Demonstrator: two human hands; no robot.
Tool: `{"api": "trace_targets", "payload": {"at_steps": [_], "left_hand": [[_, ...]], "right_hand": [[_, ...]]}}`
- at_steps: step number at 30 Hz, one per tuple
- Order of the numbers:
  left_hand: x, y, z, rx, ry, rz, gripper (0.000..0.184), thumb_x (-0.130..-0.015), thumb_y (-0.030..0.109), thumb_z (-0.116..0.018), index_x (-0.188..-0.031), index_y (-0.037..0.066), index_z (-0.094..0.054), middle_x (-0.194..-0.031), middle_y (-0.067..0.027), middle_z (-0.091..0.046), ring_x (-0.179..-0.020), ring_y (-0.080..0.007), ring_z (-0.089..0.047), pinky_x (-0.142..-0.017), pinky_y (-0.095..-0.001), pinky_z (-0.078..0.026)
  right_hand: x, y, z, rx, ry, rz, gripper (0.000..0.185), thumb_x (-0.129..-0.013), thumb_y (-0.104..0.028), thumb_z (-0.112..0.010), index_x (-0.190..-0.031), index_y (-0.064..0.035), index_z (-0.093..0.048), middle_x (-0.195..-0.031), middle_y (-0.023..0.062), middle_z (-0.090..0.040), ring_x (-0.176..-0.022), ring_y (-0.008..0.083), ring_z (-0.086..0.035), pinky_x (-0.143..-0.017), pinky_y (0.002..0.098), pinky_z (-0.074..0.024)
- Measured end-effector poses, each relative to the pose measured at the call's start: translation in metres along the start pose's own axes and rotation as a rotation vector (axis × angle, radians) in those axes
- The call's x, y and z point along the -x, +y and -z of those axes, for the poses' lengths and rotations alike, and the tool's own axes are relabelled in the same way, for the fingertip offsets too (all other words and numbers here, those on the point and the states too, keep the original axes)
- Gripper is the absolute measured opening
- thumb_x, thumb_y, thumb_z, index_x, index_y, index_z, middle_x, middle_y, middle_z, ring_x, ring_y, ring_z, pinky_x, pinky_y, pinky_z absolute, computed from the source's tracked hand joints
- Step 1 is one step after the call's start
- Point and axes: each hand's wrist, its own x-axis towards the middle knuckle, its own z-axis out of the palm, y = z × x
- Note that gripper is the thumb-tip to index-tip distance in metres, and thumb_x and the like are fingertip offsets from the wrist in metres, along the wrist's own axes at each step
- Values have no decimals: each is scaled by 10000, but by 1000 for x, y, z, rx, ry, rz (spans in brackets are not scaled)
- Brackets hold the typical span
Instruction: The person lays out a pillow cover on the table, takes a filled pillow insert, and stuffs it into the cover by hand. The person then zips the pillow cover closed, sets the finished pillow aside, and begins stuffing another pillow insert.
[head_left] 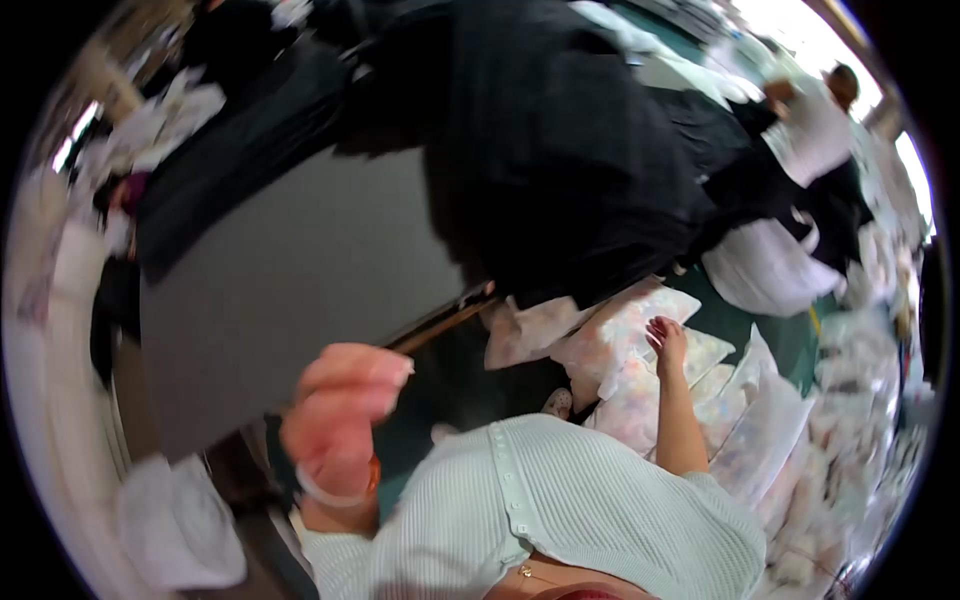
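My left hand [340, 415] is raised close to the camera over the near edge of the grey table [300, 260]. Its fingers are curled in and slightly blurred, so whether anything is inside them is hidden; a pale band and an orange one circle the wrist. My right hand [667, 343] hangs above filled translucent bags [625, 335], its fingers loosely bent and apart, holding nothing visible. A large heap of black cloth [570, 150] covers the table's far right part and droops over the edge. Neither hand touches this cloth.
A long dark cloth roll [240, 150] lies along the table's far side. Stuffed bags crowd the floor at right, with a white sack [770, 265] beyond. Another white bag [180, 525] stands at lower left. A person [815, 125] is at the upper right.
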Motion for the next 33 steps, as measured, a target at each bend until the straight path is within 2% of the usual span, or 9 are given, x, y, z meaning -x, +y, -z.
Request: {"api": "trace_targets", "payload": {"at_steps": [4,9,11,17,22,26,29,31,33], "left_hand": [[2,92,47,47,25,-255,229,-910,323,-605,-1021,133,-669,-1076,-42,-587,-968,-207,-531,-776,-398,-482],[17,125,102,78,-139,-488,141,-877,272,-698,-1004,212,-719,-1036,79,-627,-908,-139,-560,-809,-428,-493],[35,135,104,109,-36,-373,140,-878,262,-697,-1009,212,-714,-1033,78,-627,-883,-140,-565,-787,-412,-505],[25,124,127,247,-166,-405,137,-890,230,-681,-1024,214,-702,-1055,72,-628,-852,-142,-577,-762,-399,-522],[6,101,135,328,-320,-394,186,-897,233,-667,-1083,219,-675,-1108,39,-631,-919,-164,-595,-793,-419,-519],[-14,75,124,201,-108,-167,150,-914,131,-574,-861,4,-635,-855,-155,-662,-689,-218,-640,-589,-327,-553],[-37,3,120,40,30,20,236,-947,132,-474,-917,-19,-653,-898,-161,-663,-750,-227,-641,-623,-331,-545],[-53,-53,122,68,15,201,287,-983,170,-398,-1012,1,-627,-988,-155,-646,-792,-221,-629,-650,-303,-527],[-65,-100,107,107,32,341,276,-974,156,-421,-1007,-7,-642,-995,-140,-659,-822,-203,-631,-682,-297,-525]], "right_hand": [[80,-8,-114,194,-506,42,215,-955,-217,-537,-1025,-39,-634,-921,80,-685,-798,160,-667,-698,257,-519],[130,-3,-195,347,-647,54,195,-961,-206,-548,-986,-36,-641,-870,49,-678,-777,120,-645,-677,223,-486],[127,-29,-221,377,-751,426,160,-956,-172,-562,-968,-34,-642,-833,33,-658,-778,98,-622,-674,215,-469],[134,-158,-316,606,-531,1331,173,-860,-29,-628,-1030,4,-634,-1044,111,-650,-947,247,-638,-809,295,-495],[70,-197,-335,1058,-203,1661,437,-840,-143,-678,-1263,-110,-573,-1353,99,-533,-1274,307,-479,-1040,408,-391],[38,-232,-300,1291,224,1474,574,-831,-192,-690,-1367,-152,-488,-1438,67,-453,-1319,291,-428,-1069,442,-353],[-18,-253,-263,872,119,1321,395,-847,-126,-647,-1235,-74,-593,-1140,142,-660,-1004,314,-647,-873,359,-495],[-37,-275,-230,463,349,1164,309,-850,-82,-625,-1155,-28,-629,-974,150,-701,-833,272,-682,-801,352,-517],[-79,-265,-185,-408,49,631,240,-887,-74,-616,-1100,34,-649,-996,104,-697,-874,228,-659,-849,350,-509]]}}
